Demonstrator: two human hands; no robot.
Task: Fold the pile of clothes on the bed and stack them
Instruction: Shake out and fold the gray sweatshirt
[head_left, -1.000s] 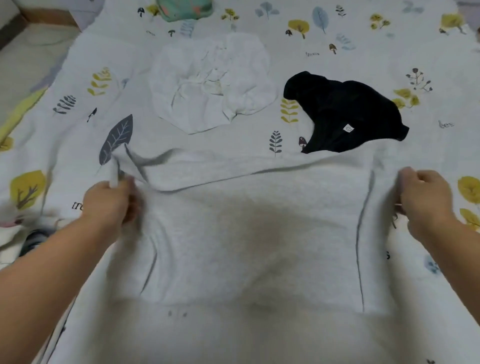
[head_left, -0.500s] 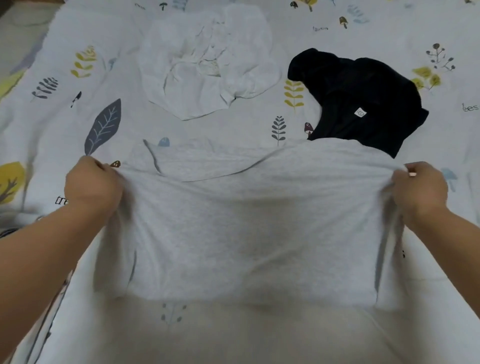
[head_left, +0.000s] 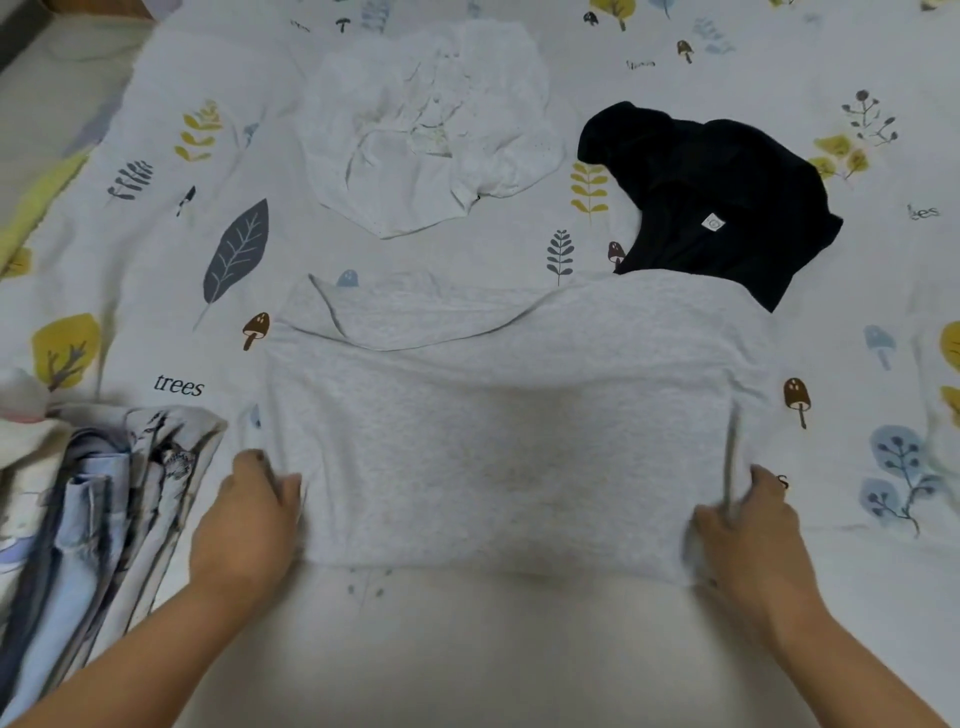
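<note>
Hands now nearer us along the grey garment (head_left: 498, 415), left hand (head_left: 249, 519) and right hand (head_left: 748, 525) each gripping a side edge; we keep tension even, aligning hems.

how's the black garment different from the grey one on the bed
The black garment lies crumpled in a heap; the grey garment lies spread flat. No hand touches the black one; the left hand and right hand are at the grey one's sides. Both lie on the printed bedsheet.
</note>
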